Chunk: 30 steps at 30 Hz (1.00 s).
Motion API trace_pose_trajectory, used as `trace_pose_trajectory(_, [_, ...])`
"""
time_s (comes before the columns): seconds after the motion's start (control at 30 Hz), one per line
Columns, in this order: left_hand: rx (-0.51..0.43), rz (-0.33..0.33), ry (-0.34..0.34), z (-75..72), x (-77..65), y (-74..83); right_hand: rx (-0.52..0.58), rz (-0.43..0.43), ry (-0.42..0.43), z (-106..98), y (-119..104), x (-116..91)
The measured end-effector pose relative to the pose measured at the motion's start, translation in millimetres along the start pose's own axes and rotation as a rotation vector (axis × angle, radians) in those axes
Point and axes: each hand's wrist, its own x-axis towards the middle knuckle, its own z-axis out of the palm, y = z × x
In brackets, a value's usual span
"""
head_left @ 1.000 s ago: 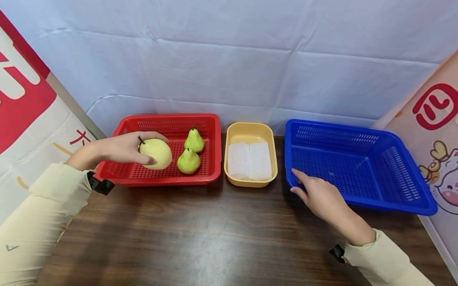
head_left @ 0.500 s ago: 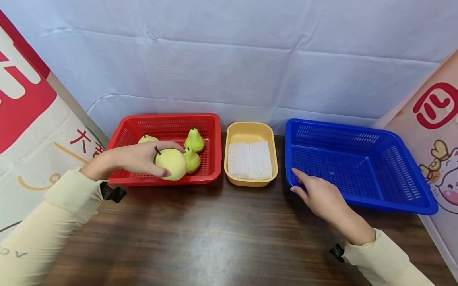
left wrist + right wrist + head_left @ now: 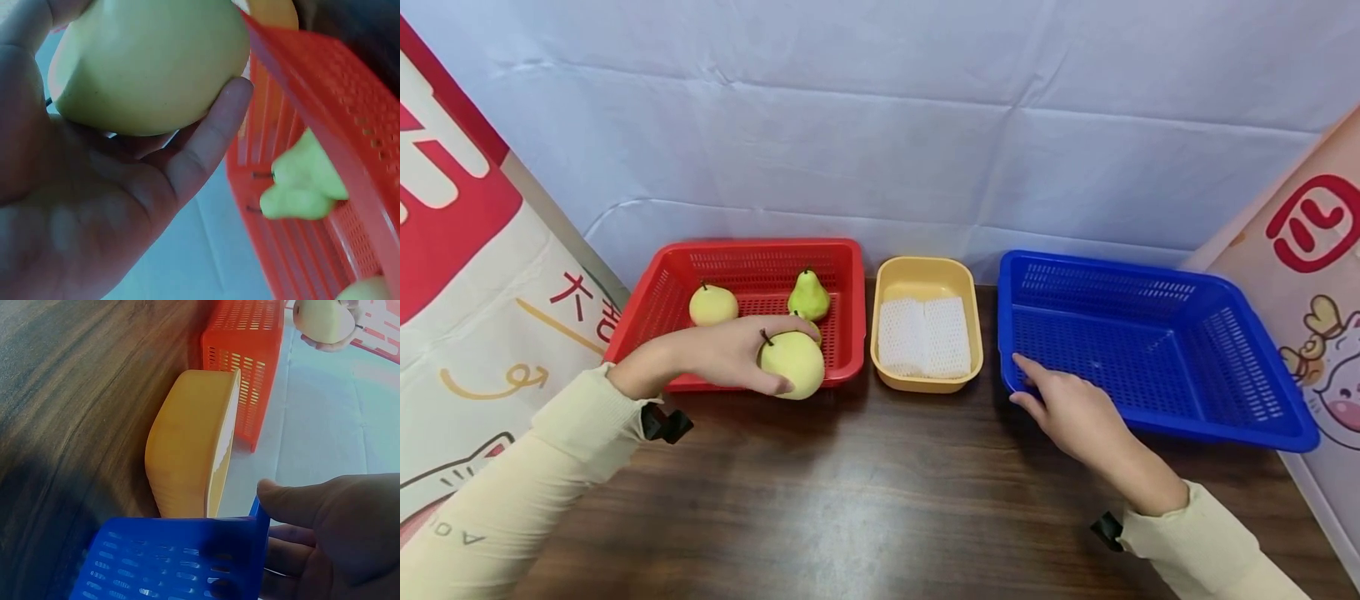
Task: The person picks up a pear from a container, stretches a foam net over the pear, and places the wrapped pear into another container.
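My left hand grips a round yellow pear with a dark stem, above the front rim of the red basket. In the left wrist view the fingers curl round this pear from below. Inside the basket lie another yellow pear and a green pear. A second green pear is mostly hidden behind the held fruit in the head view. At the left front corner of the blue basket, my right hand pinches the rim between thumb and fingers, as the right wrist view shows.
Between the two baskets stands a yellow tub holding white foam net sleeves. A pale cloth hangs behind them. Printed panels flank both sides, and the dark wooden table extends in front.
My left hand has carried the yellow pear rightward and toward the front rim of the red basket, uncovering the other yellow pear. My right hand has stayed on the blue basket's rim.
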Motion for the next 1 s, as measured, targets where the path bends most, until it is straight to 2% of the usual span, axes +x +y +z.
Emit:
trace_pose_trajectory(0.2, [-0.021, 0.010, -0.002, 18.5, 8.2, 9.4, 0.003, 0.000, 0.000, 0, 0, -1])
trace_pose_trajectory(0.47, [-0.038, 0.066, -0.005, 36.2, 19.4, 18.4, 0.004, 0.001, -0.001, 0, 0, 0])
trace_pose_trajectory(0.73, [-0.021, 0.074, 0.023, 54.2, 25.7, 28.0, 0.003, 0.009, -0.013, 0, 0, 1])
trace_pose_trajectory(1.0, [-0.007, 0.068, 0.000, 69.4, 28.1, 39.9, 0.003, 0.004, -0.003, 1, 0, 0])
